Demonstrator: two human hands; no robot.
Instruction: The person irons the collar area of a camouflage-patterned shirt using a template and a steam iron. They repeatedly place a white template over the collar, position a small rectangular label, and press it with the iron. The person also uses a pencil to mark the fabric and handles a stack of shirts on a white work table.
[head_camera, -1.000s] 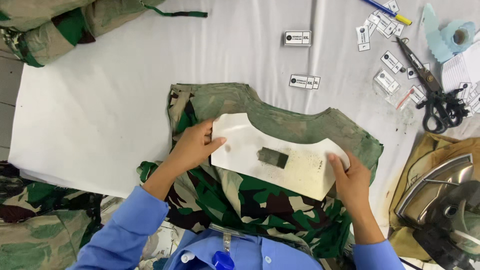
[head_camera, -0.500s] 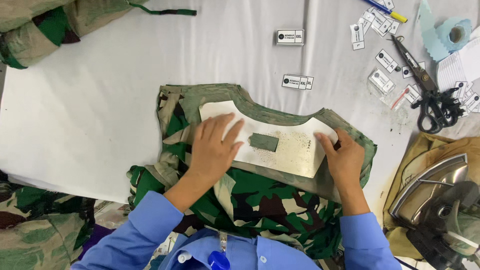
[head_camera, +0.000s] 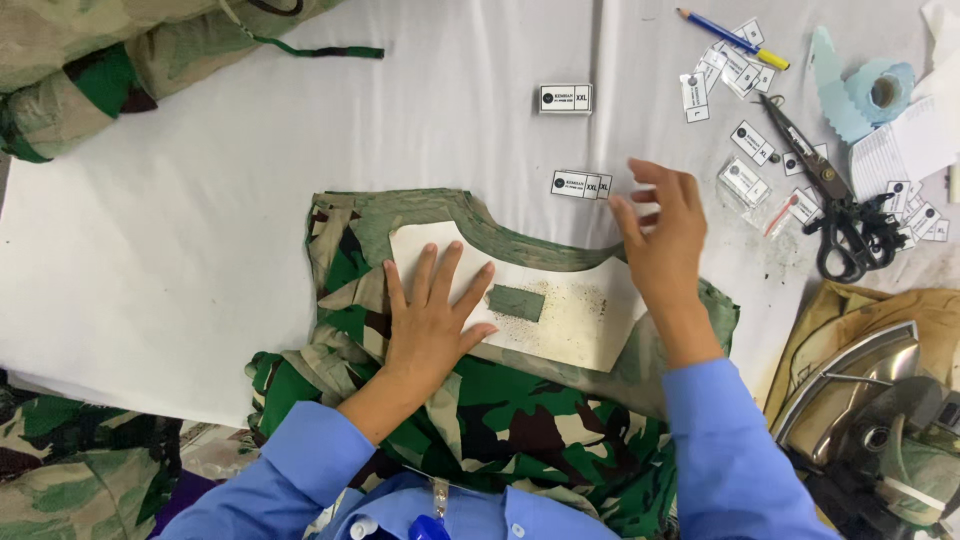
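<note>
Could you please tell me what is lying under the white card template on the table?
The white card template lies on the neck area of a camouflage garment, whose collar edge shows above it. The left hand presses the template flat. The fabric directly beneath is covered.

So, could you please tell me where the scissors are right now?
In the head view, the scissors lie at the right on the white table, among loose labels, above the iron.

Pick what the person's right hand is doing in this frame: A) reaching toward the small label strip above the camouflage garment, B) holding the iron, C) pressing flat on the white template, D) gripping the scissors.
A: the right hand is lifted off the white template, fingers spread just beside the small label strip, while the left hand lies flat on the template.
</note>
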